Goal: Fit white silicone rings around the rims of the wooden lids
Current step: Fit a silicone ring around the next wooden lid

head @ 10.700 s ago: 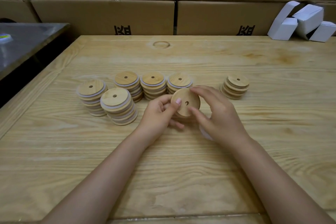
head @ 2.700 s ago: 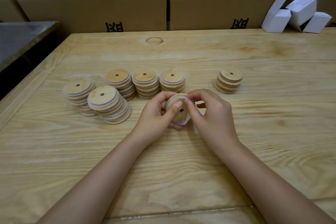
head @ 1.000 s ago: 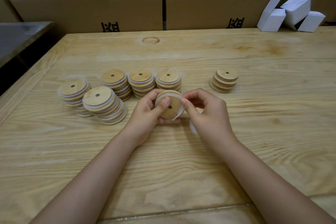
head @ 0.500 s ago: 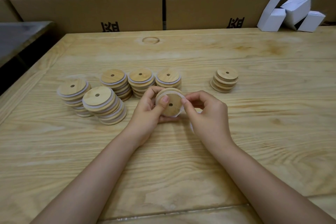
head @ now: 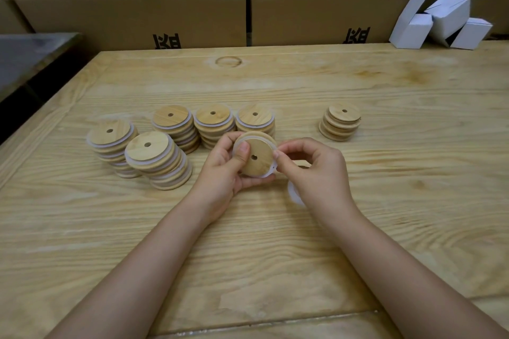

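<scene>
Table (head: 248,242): pale bare wood nearest you, with both forearms reaching across it to the work.
Left hand (head: 220,173): you grip the wooden lid (head: 257,158), thumb pressed on its face and fingers curled behind. That braces it tilted toward you and leaves the rim free for fitting.
Wooden lid: it is held off the table between your two hands, about mid-table, with its centre hole showing.
Right hand (head: 316,173): thumb and forefinger pinch the white silicone ring (head: 271,172) at the lid's right edge. The other fingers are loosely curled.
White silicone ring: it sits along the upper left rim but bulges off the lower right edge. I judge the fitting partly done, and that loose arc probably needs stretching over the edge.
Spare rings (head: 292,192): a white patch lies on the table under your right wrist, mostly hidden. It is likely your supply, kept within easy reach, but I can't tell how many are there.
Ringed stacks (head: 148,147): five piles stand to your left and behind the lid, with white bands between the discs. These look like finished pieces parked on the holding hand's side.
Bare stack (head: 343,120): one short pile sits to the right, well apart, with no white showing. These are probably the lids waiting their turn.
Cardboard boxes (head: 132,16): they are walled up along the table's far edge.
White cartons (head: 440,22): small ones lie tumbled at the far right corner.
</scene>
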A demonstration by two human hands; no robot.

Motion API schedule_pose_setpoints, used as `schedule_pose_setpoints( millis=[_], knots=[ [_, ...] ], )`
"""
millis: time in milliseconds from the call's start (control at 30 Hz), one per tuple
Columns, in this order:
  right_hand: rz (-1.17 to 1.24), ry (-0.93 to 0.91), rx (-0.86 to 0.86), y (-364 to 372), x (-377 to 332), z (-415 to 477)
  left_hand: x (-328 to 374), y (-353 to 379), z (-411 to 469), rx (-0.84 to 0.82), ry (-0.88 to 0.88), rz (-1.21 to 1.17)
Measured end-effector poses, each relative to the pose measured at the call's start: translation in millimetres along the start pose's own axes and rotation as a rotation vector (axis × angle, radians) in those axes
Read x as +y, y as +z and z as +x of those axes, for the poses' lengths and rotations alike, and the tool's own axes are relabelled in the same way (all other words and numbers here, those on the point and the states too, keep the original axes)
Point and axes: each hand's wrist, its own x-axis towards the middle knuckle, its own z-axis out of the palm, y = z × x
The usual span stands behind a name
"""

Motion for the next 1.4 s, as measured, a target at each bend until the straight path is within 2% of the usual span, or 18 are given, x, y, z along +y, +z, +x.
schedule_pose_setpoints(
  millis=[267,400,600,867,1033,1267,1400],
  knots=[
    [-0.136,-0.006,0.056,6.1,5.2,-4.9,-3.5,0.9,1.7,0.04,0.032,0.045],
    [-0.018,0.081,0.028,6.6,5.3,-4.1,-4.4,0.3,3.0,0.056,0.083,0.06],
    [0.068,0.087,-0.037,3.2,1.7,-1.3,-1.2,-2.6,2.9,0.076,0.086,0.008],
    [0.005,0.033,-0.025,-1.5,0.1,-0.6,6.3,-0.2,-0.8,0.074,-0.007,0.071],
    [-0.081,-0.158,-0.007,-5.2,-1.0,-0.5,10.1,0.7,-2.2,0.062,-0.097,-0.002],
    [-0.358,-0.695,-0.135,-15.4,5.6,5.4,14.6,-3.0,-1.3,0.055,-0.232,-0.017],
    [-0.53,-0.897,-0.143,-18.8,8.0,6.3,15.6,-4.5,-0.5,0.04,-0.291,0.002]
  ],
)
